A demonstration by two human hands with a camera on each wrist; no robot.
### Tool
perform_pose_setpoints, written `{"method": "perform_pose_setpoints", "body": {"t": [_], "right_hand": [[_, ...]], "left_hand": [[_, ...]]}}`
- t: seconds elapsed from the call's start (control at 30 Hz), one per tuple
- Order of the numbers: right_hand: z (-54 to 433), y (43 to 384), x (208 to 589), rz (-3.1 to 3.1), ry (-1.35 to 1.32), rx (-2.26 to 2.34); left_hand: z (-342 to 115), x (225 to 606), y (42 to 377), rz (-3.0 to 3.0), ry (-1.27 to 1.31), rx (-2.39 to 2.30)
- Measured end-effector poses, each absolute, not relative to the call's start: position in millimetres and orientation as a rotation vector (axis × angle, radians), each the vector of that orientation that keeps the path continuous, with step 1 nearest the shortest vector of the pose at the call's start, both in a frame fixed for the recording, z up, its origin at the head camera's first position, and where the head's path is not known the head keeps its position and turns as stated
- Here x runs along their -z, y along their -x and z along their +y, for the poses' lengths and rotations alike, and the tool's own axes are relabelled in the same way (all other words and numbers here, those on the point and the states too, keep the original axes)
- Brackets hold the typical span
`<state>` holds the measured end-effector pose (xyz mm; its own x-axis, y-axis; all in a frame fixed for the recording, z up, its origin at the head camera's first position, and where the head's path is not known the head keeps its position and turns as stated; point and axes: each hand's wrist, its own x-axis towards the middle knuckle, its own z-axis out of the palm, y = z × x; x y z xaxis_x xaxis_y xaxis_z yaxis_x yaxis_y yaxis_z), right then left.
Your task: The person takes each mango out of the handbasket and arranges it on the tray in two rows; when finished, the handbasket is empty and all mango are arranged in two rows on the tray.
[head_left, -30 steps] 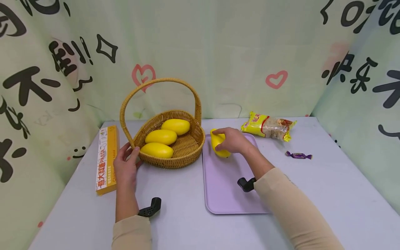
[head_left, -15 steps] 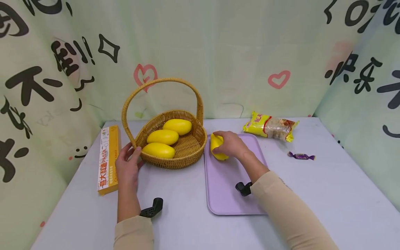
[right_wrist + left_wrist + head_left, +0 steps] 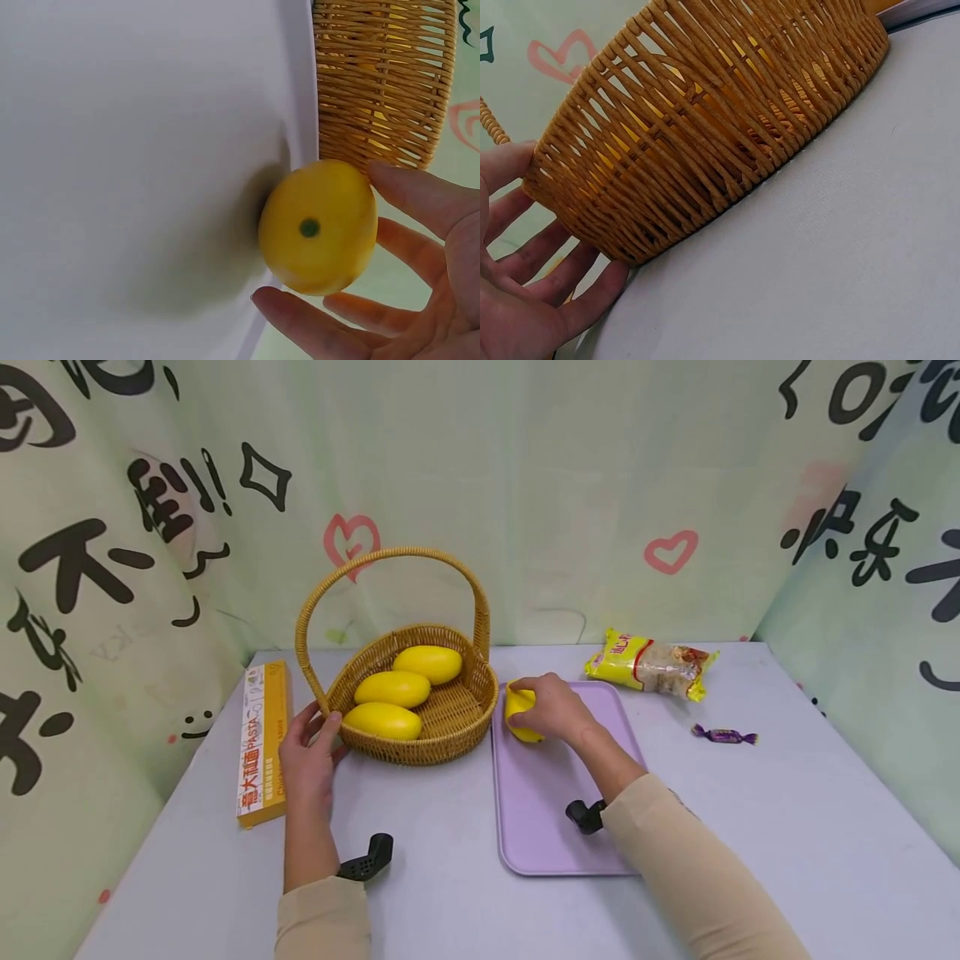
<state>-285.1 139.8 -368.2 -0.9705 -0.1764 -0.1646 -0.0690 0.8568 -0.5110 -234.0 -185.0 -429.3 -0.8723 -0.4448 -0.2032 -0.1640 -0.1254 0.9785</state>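
My right hand (image 3: 557, 706) has one yellow fruit (image 3: 519, 717) clamped between thumb and fingers, spread on its sides with the green-dotted end left bare, I'd guess for a balanced hold on something smooth. Below that grip is the tray (image 3: 540, 827); I can't tell whether the fruit touches it. Left of the grip, the basket (image 3: 420, 753) bears three more fruits (image 3: 392, 689), leaving bare wicker on the side nearer me. My left hand (image 3: 309, 752) grips the basket's far side, thumb at the rim, fingers against the wall, probably to steady it. A box (image 3: 262, 743) lies just left of that hand.
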Motion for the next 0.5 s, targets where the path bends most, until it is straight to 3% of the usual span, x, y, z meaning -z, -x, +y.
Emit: {"method": "perform_pose_setpoints", "body": {"t": [0.5], "right_hand": [[134, 281, 348, 2.952, 0.323, 0.822]], "left_hand": [[-186, 429, 234, -1.940, -0.690, 2.115]]}}
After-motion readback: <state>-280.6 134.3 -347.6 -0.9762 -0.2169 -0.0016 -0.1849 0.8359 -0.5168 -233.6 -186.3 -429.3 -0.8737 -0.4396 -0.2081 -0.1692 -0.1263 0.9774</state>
